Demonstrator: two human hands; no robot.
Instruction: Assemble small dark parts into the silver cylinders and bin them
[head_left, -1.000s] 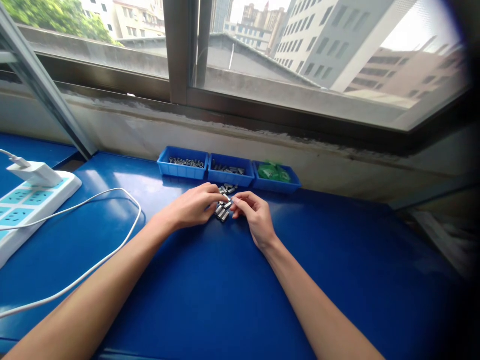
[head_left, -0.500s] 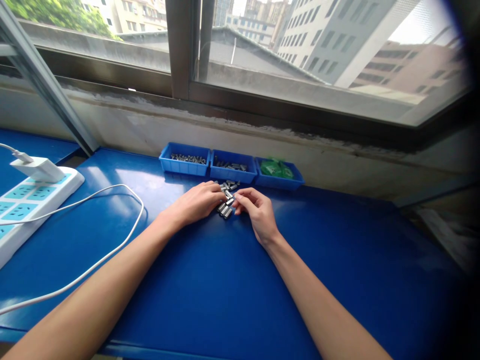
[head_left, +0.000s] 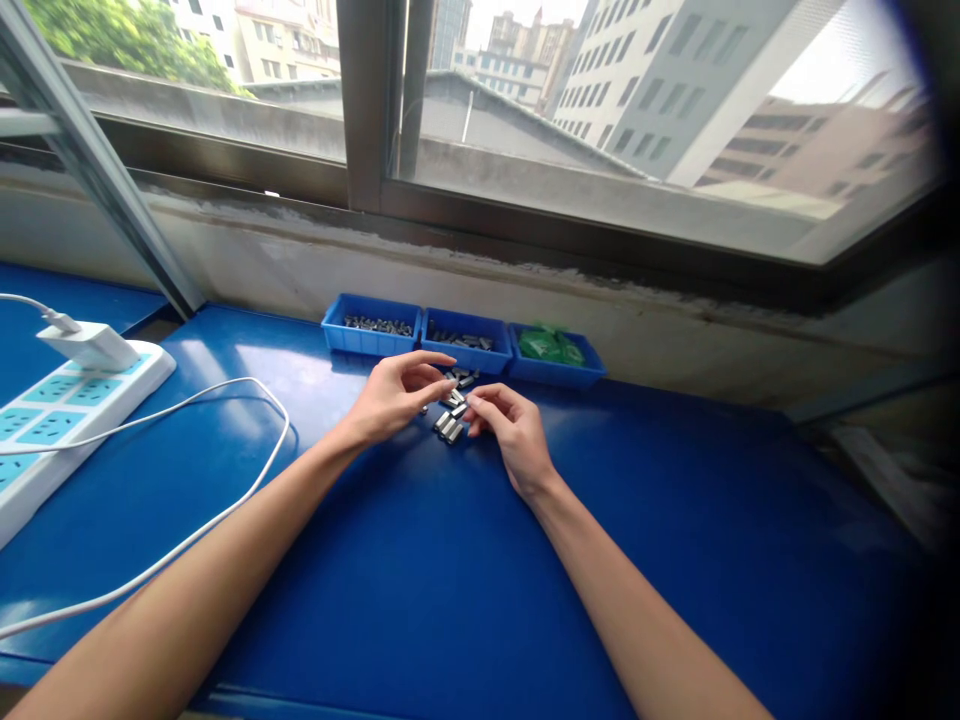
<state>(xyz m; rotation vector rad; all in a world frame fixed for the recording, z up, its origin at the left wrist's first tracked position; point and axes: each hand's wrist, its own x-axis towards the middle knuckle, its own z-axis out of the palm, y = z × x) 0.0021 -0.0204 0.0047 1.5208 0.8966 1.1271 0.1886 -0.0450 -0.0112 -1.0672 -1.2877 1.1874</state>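
Note:
Several short silvery metal cylinders (head_left: 448, 429) lie in a small cluster on the blue table, some side by side. Just left of and above them is my left hand (head_left: 397, 397), its thumb and index finger spread apart over the pile. A small piece shows below its fingers. At the right edge of the cluster, my right hand (head_left: 516, 432) is closed in a pinch, with a small metal cylinder (head_left: 459, 410) at its fingertips. Its other fingers curl inward and are partly hidden.
Behind the pile stand three blue bins: one with small metal parts (head_left: 375, 325), one with metal cylinders (head_left: 469, 341), one with green plastic bags (head_left: 551, 346). At left lie a white power strip (head_left: 154, 372) and a looping white cable (head_left: 217, 520). A window frame (head_left: 600, 228) runs behind.
My left hand has lifted off the pile, and its thumb and index finger have spread. My right hand stays pinched in nearly the same place. The camera view has shifted slightly.

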